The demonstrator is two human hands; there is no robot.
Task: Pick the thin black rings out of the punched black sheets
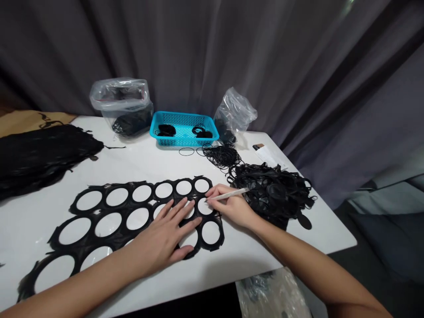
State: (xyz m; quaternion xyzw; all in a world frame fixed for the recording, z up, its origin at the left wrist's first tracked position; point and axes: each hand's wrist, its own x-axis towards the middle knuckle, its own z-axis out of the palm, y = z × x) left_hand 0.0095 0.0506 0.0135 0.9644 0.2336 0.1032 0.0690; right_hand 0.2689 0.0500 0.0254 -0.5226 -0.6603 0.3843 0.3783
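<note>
A black rubber-like sheet (98, 225) with rows of round holes lies on the white table. My left hand (165, 234) is spread flat over its right half, fingers apart, covering a few of the holes. My right hand (233, 207) pinches a slim, pale, pen-like tool (230, 194). The tool's tip is at a hole near the sheet's right edge, and the fingers rest beside that hole. What kind of tip it has is too small to tell.
Black ring scraps (274, 190) are heaped right of my right hand, behind them a bundle of thin black rings (222, 157). A blue basket (185, 142), two clear plastic bags (121, 106) and a black sheet stack (46, 152) stand farther off. The table (327, 232) ends at right.
</note>
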